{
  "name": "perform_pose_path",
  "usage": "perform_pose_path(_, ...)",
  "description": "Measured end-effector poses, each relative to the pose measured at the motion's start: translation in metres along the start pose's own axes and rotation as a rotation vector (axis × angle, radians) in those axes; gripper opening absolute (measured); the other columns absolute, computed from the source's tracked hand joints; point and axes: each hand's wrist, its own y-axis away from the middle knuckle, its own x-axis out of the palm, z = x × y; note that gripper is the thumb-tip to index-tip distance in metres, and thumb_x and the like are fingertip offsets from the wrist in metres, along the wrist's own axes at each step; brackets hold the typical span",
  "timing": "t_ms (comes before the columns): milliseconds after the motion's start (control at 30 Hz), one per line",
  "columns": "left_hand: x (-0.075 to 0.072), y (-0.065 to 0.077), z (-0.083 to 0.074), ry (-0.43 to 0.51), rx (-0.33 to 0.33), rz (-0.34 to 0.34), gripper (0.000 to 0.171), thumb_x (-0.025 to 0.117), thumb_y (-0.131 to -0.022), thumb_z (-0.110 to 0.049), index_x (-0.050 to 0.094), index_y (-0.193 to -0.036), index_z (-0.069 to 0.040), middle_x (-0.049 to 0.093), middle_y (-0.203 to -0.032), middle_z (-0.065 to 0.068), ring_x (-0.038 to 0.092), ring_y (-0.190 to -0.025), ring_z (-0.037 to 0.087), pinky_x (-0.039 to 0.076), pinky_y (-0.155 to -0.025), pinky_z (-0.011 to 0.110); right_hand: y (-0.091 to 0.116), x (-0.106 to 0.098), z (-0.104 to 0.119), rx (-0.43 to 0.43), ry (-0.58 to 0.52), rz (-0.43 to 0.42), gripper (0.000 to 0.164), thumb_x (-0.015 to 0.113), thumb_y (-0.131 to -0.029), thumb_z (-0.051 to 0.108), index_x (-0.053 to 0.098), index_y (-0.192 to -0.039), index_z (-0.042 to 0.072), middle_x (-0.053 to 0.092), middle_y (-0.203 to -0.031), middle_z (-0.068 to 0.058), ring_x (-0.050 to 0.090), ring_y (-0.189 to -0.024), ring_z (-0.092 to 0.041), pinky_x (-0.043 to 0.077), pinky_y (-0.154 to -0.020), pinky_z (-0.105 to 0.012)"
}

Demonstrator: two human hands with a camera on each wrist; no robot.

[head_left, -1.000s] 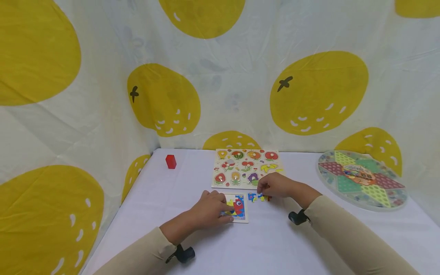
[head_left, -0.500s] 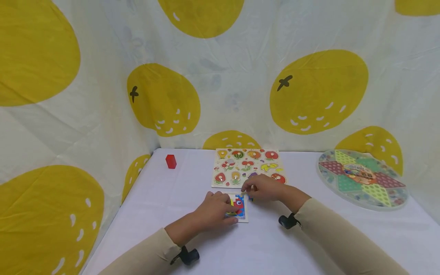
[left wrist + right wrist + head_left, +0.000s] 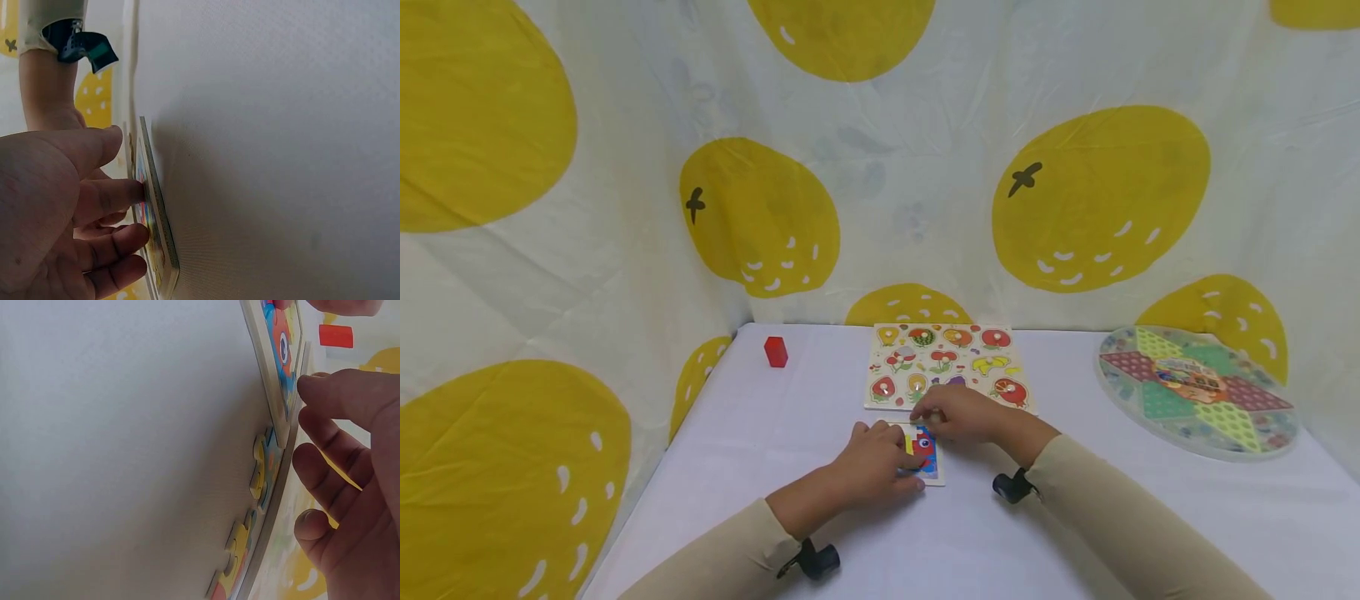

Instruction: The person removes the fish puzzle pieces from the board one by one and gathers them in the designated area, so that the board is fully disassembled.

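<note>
A small jigsaw puzzle in a pale wooden frame (image 3: 933, 482), with a red fish and a white-ringed eye, lies flat on the table. My left hand (image 3: 874, 463) rests over its left half, fingers extended onto the picture. At the upper edge of the puzzle, thumb and forefinger of my right hand (image 3: 964, 414) come together in a pinch on a jigsaw piece, mostly hidden by the fingertips. In the right wrist view, one loose piece (image 3: 267, 467) lies beside the frame corner and another yellow-and-red piece (image 3: 236, 553) is farther along.
Behind the puzzle lies a wooden fruit peg board (image 3: 943, 367). A red block (image 3: 776, 352) stands at the back left. On the right is a round Chinese checkers board (image 3: 1195, 392). A fruit-printed curtain (image 3: 917, 192) hangs behind the white table.
My right hand has moved left from the loose pieces to the top edge of the puzzle. My left hand stays on the puzzle, having shifted slightly right.
</note>
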Motion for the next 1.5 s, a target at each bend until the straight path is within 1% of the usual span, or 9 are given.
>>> perform_pose_path(200,-0.002,0.0,-0.002,0.014,-0.019,0.015,0.048,0.076,-0.093,-0.06,0.074,-0.137,-0.039,0.063,-0.115,-0.005,0.051,-0.109,0.011,0.038,-0.087,0.038,-0.001,0.002,-0.002,-0.013,0.024,0.036,0.024,0.074,-0.101,0.01,0.081,-0.116,0.027,0.064,-0.106,0.01,0.057,-0.099,-0.012,0.051,-0.089,-0.034)
perform_pose_path(467,-0.004,0.001,-0.002,0.005,-0.005,0.017,0.049,0.075,-0.094,-0.06,0.074,-0.137,-0.038,0.063,-0.113,-0.004,0.051,-0.107,0.012,0.037,-0.085,0.038,-0.003,0.004,0.001,0.022,0.064,0.053,0.026,0.074,-0.1,0.009,0.078,-0.111,0.033,0.059,-0.107,0.009,0.057,-0.104,-0.012,0.052,-0.094,-0.035)
perform_pose_path(667,-0.001,-0.001,0.0,0.005,0.005,0.015,0.048,0.075,-0.094,-0.061,0.073,-0.137,-0.04,0.063,-0.112,-0.007,0.05,-0.105,0.01,0.037,-0.084,0.037,-0.006,0.007,0.006,0.038,0.218,0.066,0.026,0.076,-0.098,0.015,0.073,-0.109,0.039,0.053,-0.104,0.012,0.054,-0.102,-0.009,0.051,-0.09,-0.031)
perform_pose_path(800,-0.002,-0.002,-0.001,0.012,-0.01,0.022,0.047,0.076,-0.093,-0.06,0.074,-0.136,-0.04,0.062,-0.111,-0.007,0.049,-0.105,0.01,0.036,-0.084,0.038,-0.009,0.009,0.003,0.006,0.308,0.062,0.027,0.079,-0.096,0.019,0.07,-0.108,0.041,0.052,-0.105,0.014,0.053,-0.1,-0.008,0.051,-0.088,-0.03)
perform_pose_path(900,-0.004,-0.002,-0.003,0.017,-0.019,0.027,0.048,0.077,-0.092,-0.06,0.074,-0.135,-0.039,0.062,-0.111,-0.007,0.049,-0.104,0.01,0.037,-0.085,0.038,-0.01,0.011,0.001,-0.022,0.328,0.052,0.027,0.08,-0.095,0.02,0.069,-0.107,0.041,0.053,-0.104,0.015,0.052,-0.1,-0.007,0.051,-0.09,-0.031)
perform_pose_path(1133,-0.004,-0.001,-0.003,0.019,-0.011,0.023,0.048,0.077,-0.093,-0.059,0.075,-0.136,-0.037,0.061,-0.108,-0.007,0.049,-0.103,0.011,0.035,-0.083,0.038,-0.011,0.009,0.003,-0.055,0.297,0.041,0.022,0.08,-0.095,0.02,0.07,-0.106,0.036,0.06,-0.098,0.019,0.056,-0.097,-0.008,0.051,-0.092,-0.034)
perform_pose_path(1333,-0.004,-0.001,-0.003,0.0,-0.013,0.014,0.048,0.077,-0.093,-0.059,0.075,-0.135,-0.037,0.063,-0.112,-0.005,0.05,-0.105,0.012,0.034,-0.083,0.038,-0.01,0.006,0.003,-0.031,0.136,0.004,0.016,0.075,-0.1,0.016,0.076,-0.109,0.028,0.067,-0.103,0.018,0.06,-0.101,-0.009,0.052,-0.099,-0.038)
perform_pose_path(1400,-0.004,-0.001,-0.003,-0.007,-0.009,0.011,0.047,0.076,-0.093,-0.059,0.075,-0.135,-0.037,0.063,-0.112,-0.005,0.05,-0.106,0.012,0.034,-0.083,0.038,-0.01,0.006,0.002,-0.02,0.079,-0.009,0.013,0.075,-0.101,0.016,0.077,-0.108,0.027,0.068,-0.102,0.017,0.061,-0.099,-0.009,0.053,-0.099,-0.038)
perform_pose_path(1500,-0.005,-0.001,-0.003,-0.013,-0.004,0.009,0.047,0.075,-0.094,-0.06,0.075,-0.135,-0.037,0.062,-0.112,-0.005,0.049,-0.106,0.012,0.034,-0.083,0.038,-0.01,0.006,0.001,-0.014,0.031,-0.023,0.012,0.075,-0.102,0.016,0.078,-0.105,0.027,0.069,-0.099,0.018,0.061,-0.096,-0.007,0.053,-0.097,-0.036)
